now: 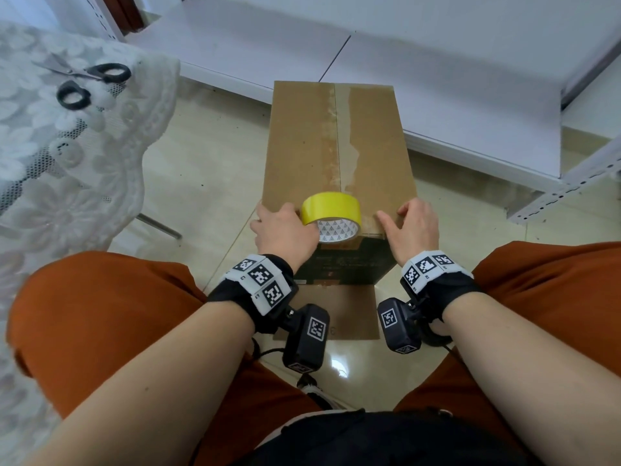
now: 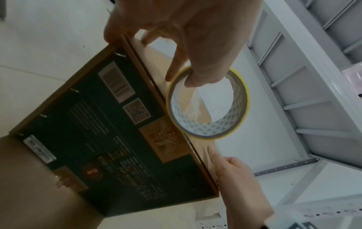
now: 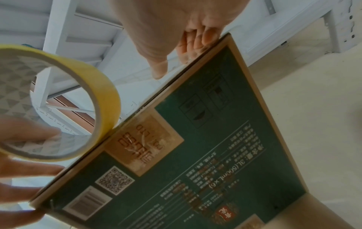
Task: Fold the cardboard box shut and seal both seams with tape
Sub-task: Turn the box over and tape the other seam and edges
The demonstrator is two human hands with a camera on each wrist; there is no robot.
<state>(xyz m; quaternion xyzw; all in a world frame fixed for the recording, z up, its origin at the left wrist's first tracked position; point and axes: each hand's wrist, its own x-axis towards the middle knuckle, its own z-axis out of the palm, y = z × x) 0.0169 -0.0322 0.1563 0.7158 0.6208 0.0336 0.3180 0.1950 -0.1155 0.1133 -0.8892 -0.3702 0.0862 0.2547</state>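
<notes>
A brown cardboard box (image 1: 302, 146) stands on the floor between my knees, its top flaps folded flat and old tape residue along the middle seam. A yellow tape roll (image 1: 331, 206) stands on edge at the near end of that seam. My left hand (image 1: 285, 230) holds the roll, thumb hooked inside its core (image 2: 207, 128). My right hand (image 1: 413, 227) grips the near right edge of the top, fingers curled on the flap and thumb stretched toward the roll. The dark printed front face (image 3: 215, 139) shows in both wrist views.
Black-handled scissors (image 1: 90, 79) lie on a white lace cloth (image 1: 67, 163) at the left. White metal shelving (image 1: 437, 79) runs behind and to the right of the box. A cardboard flap (image 1: 336, 314) lies flat on the tiled floor at the box's near foot.
</notes>
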